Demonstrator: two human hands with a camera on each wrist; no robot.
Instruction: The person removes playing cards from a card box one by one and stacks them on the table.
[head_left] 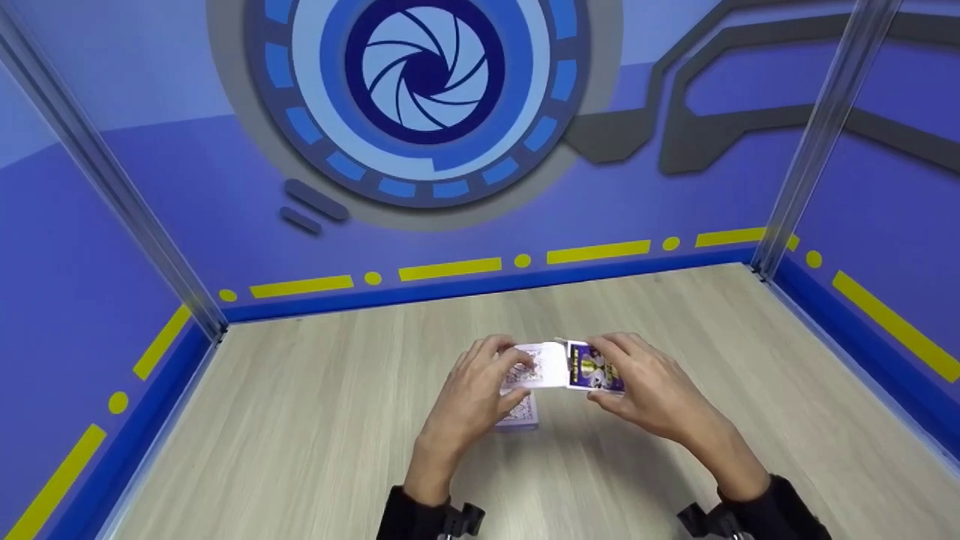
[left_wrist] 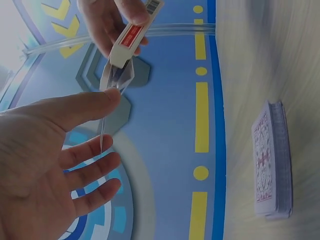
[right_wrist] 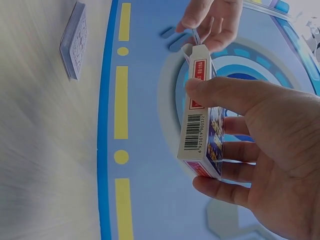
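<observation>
My right hand (head_left: 656,386) grips a purple and white card box (head_left: 592,367) by its long edges, thumb on the narrow side with the barcode (right_wrist: 194,132). The box's open end faces left, with its flap (left_wrist: 106,75) folded out. At that end my left hand (head_left: 469,382) pinches a thin, pattern-backed playing card (head_left: 534,358) between thumb and fingers; whether it is one card or several I cannot tell. Below the left hand a deck of playing cards (head_left: 519,414) lies stacked on the table, partly hidden by that hand in the head view.
A light wood-grain table (head_left: 322,435) spreads under both hands. Blue and purple panels (head_left: 450,240) with yellow dashes wall it at the back and sides, joined by metal corner posts (head_left: 120,180).
</observation>
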